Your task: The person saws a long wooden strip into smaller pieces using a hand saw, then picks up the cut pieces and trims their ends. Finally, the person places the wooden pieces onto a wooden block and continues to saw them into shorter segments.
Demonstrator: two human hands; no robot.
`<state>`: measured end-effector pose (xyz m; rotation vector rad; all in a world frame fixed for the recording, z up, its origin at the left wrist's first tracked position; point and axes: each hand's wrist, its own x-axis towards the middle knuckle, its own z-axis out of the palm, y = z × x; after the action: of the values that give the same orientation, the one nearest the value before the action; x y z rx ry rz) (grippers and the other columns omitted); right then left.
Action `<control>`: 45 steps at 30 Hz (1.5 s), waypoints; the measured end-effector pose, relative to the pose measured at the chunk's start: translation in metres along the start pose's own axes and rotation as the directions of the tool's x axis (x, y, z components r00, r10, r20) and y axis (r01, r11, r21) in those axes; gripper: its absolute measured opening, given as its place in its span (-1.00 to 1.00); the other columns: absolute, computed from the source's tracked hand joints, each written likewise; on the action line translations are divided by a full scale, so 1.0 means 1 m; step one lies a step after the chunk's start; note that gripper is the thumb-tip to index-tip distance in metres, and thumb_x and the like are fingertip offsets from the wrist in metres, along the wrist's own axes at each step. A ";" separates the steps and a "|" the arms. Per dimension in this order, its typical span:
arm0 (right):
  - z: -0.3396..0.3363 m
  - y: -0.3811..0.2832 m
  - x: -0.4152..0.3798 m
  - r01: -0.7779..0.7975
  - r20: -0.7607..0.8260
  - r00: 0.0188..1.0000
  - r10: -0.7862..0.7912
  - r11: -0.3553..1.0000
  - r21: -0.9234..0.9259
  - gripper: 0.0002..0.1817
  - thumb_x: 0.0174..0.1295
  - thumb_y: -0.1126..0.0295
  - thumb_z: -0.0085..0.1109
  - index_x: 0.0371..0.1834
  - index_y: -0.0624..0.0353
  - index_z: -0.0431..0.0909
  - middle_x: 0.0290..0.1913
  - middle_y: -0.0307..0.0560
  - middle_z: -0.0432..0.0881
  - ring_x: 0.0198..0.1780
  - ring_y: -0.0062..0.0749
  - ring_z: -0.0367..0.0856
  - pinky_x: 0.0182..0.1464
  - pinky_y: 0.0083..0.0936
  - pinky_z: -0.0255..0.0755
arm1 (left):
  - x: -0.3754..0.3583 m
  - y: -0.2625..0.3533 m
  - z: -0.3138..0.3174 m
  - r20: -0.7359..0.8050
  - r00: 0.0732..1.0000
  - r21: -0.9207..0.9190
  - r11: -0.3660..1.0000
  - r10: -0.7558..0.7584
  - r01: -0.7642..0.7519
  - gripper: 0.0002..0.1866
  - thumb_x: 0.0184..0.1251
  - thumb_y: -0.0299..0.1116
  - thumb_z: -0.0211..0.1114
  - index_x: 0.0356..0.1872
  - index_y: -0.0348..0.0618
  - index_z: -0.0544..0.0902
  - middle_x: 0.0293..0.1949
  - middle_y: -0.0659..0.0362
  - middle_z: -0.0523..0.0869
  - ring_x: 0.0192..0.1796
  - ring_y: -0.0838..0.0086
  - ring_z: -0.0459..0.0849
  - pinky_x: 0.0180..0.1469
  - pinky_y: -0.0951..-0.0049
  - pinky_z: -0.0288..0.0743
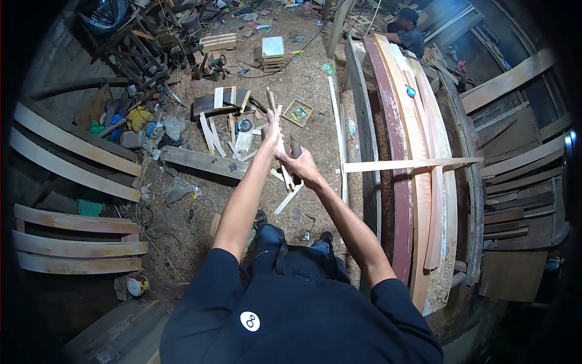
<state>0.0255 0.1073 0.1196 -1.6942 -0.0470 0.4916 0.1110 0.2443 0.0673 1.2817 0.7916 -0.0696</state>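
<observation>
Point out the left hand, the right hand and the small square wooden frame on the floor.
Left hand (273, 129): head view, back of the hand.
Right hand (302, 165): head view, back of the hand.
Small square wooden frame (292, 122): head view, rim, on the side nearest the hands.

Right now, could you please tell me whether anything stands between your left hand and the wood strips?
Nothing visible does: the left hand is closed on the wood strips. The right hand is close beside them, with a dark object at its thumb.
</observation>
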 end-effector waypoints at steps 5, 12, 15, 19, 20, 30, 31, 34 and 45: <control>-0.001 0.009 0.012 0.036 -0.022 0.999 -0.034 0.994 0.101 -0.58 0.00 0.13 0.51 -0.44 0.18 0.46 -0.56 -0.32 0.51 -0.58 -0.68 0.39 -0.56 -0.61 0.28 | -0.013 0.005 -0.002 0.151 0.986 -0.085 0.995 0.063 -0.051 -0.36 0.28 0.34 0.05 -0.25 -0.18 0.46 -0.53 0.27 0.49 -0.61 0.55 0.51 -0.64 0.48 0.45; -0.007 -0.006 0.012 0.049 -0.022 0.999 -0.048 0.998 0.047 -0.58 0.04 0.18 0.49 -0.33 0.22 0.45 -0.48 -0.28 0.56 -0.50 -0.66 0.49 -0.48 -0.60 0.40 | -0.011 0.000 -0.007 0.237 0.968 0.064 0.993 0.083 -0.101 -0.43 0.35 0.24 0.08 -0.43 -0.17 0.49 -0.61 0.24 0.49 -0.61 0.51 0.52 -0.60 0.45 0.41; -0.011 -0.016 -0.008 0.059 0.103 0.992 -0.071 0.991 0.118 -0.57 0.08 0.22 0.46 -0.20 0.23 0.44 -0.41 -0.26 0.58 -0.48 -0.67 0.50 -0.47 -0.62 0.42 | -0.010 0.000 -0.009 0.158 0.982 0.071 0.991 0.100 -0.112 -0.42 0.34 0.27 0.03 -0.47 -0.12 0.43 -0.67 0.28 0.40 -0.67 0.50 0.44 -0.65 0.43 0.38; -0.019 0.000 -0.024 0.053 0.260 0.956 -0.133 0.955 0.293 -0.30 0.10 0.31 0.43 0.27 0.27 0.29 0.05 -0.07 0.56 -0.09 -0.53 0.57 -0.16 -0.56 0.54 | -0.016 0.010 -0.015 0.185 0.981 -0.010 0.998 0.056 -0.055 -0.50 0.35 0.22 0.09 -0.36 -0.07 0.41 -0.64 0.36 0.34 -0.69 0.63 0.32 -0.67 0.54 0.31; -0.018 0.001 -0.029 0.075 0.253 0.954 -0.161 0.945 0.319 -0.25 0.09 0.32 0.43 0.31 0.28 0.25 0.19 -0.01 0.51 0.06 -0.47 0.55 -0.07 -0.51 0.55 | -0.025 0.016 -0.015 0.179 0.983 -0.008 0.999 0.038 -0.037 -0.51 0.35 0.21 0.09 -0.34 -0.07 0.41 -0.64 0.37 0.34 -0.69 0.64 0.31 -0.67 0.55 0.30; -0.011 0.000 -0.045 0.239 0.169 0.953 -0.250 0.967 0.083 -0.49 -0.03 0.36 0.52 -0.25 0.19 0.26 0.04 -0.05 0.59 -0.16 -0.61 0.47 -0.18 -0.55 0.41 | -0.026 0.015 -0.026 0.163 0.986 -0.161 0.987 0.035 -0.008 -0.37 0.32 0.25 0.09 -0.07 -0.24 0.42 -0.51 0.32 0.34 -0.63 0.65 0.31 -0.63 0.58 0.33; -0.009 -0.012 -0.051 0.208 0.151 0.968 -0.199 0.977 -0.049 -0.49 -0.03 0.38 0.52 -0.26 0.19 0.27 -0.04 -0.09 0.58 -0.22 -0.62 0.45 -0.22 -0.57 0.41 | -0.029 0.016 -0.023 0.134 0.988 -0.172 0.983 0.081 -0.057 -0.42 0.35 0.26 0.04 -0.25 -0.16 0.41 -0.59 0.32 0.29 -0.65 0.61 0.32 -0.68 0.55 0.34; -0.004 -0.012 -0.049 0.173 0.123 0.981 -0.150 0.963 -0.206 -0.51 -0.06 0.42 0.53 -0.26 0.20 0.31 -0.23 -0.21 0.54 -0.27 -0.62 0.43 -0.24 -0.56 0.43 | -0.037 0.026 -0.021 0.132 0.987 -0.163 0.984 0.091 -0.069 -0.42 0.33 0.27 0.06 -0.27 -0.16 0.41 -0.60 0.34 0.28 -0.65 0.63 0.31 -0.68 0.57 0.30; 0.005 0.022 -0.034 0.379 -0.014 0.924 -0.381 0.923 -0.067 -0.48 -0.04 0.34 0.53 -0.18 0.26 0.34 -0.35 -0.07 0.66 -0.33 -0.50 0.64 -0.28 -0.44 0.53 | -0.033 0.030 -0.026 0.159 0.985 -0.190 0.981 0.064 -0.033 -0.27 0.21 0.39 0.08 -0.08 -0.20 0.41 -0.54 0.35 0.34 -0.61 0.63 0.39 -0.65 0.54 0.35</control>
<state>-0.0124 0.0972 0.1077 -1.7005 -0.3701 0.1760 0.0875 0.2642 0.1089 1.1018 0.6098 -0.0596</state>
